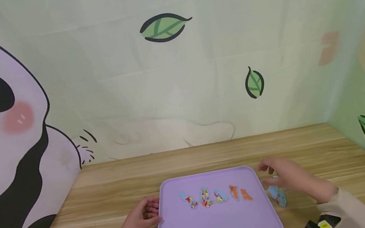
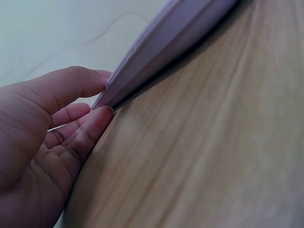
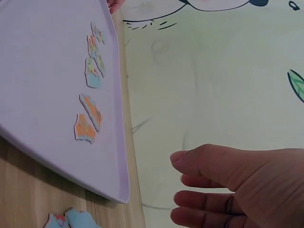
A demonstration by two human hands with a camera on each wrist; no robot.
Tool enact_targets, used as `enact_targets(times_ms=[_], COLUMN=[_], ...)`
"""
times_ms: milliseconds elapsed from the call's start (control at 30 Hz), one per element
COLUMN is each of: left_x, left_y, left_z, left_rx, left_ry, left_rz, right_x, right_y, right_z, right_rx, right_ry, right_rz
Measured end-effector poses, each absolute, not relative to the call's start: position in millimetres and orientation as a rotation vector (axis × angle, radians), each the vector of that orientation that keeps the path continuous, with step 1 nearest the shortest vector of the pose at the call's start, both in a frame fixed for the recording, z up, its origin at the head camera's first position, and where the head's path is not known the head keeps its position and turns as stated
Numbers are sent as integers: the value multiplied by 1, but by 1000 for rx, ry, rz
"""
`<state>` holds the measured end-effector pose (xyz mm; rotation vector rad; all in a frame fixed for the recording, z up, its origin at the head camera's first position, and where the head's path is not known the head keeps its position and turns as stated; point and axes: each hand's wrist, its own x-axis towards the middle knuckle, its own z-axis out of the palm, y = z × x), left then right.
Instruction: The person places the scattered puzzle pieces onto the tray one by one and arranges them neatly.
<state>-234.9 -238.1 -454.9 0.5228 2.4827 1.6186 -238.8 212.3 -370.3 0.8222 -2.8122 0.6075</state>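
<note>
A lilac tray [image 1: 213, 226] lies on the wooden table with several puzzle pieces spread in a row across it. Some pieces are blue with a multicoloured pattern, such as the middle piece [image 1: 205, 198]; two at the right are orange, one being the end piece [image 1: 246, 194]. At the tray's left edge, my left hand [image 1: 140, 219] holds the rim between thumb and fingertips, seen closely in the left wrist view. My right hand [image 1: 285, 175] hovers with bent, loose fingers and nothing in them, near the tray's far right corner. Beneath it sit light blue puzzle pieces [image 1: 277, 195], partly hidden.
The wooden table [image 1: 121, 174] meets a pale green printed backdrop [image 1: 103, 82] at its back and right. A large panda picture [image 1: 33, 155] covers the left side. A black device with a yellow label [image 1: 325, 224] is at the right sleeve.
</note>
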Motion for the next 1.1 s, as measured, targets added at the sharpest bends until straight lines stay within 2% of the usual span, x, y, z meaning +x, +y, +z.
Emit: enact_targets(times_ms=[233,667,1100], left_x=[-234,-234,-234], left_y=[-237,-238,-239], left_z=[-455,-453,-456], left_rx=[520,508,510], left_ry=[2493,2480,2481], left_rz=[1623,1618,1623], right_x=[-246,-245,-248], right_y=[226,243,255], right_z=[-379,-381,-391], right_rx=[870,760,827], right_ry=[-2747,-2917,-2895], right_rz=[601,621,604])
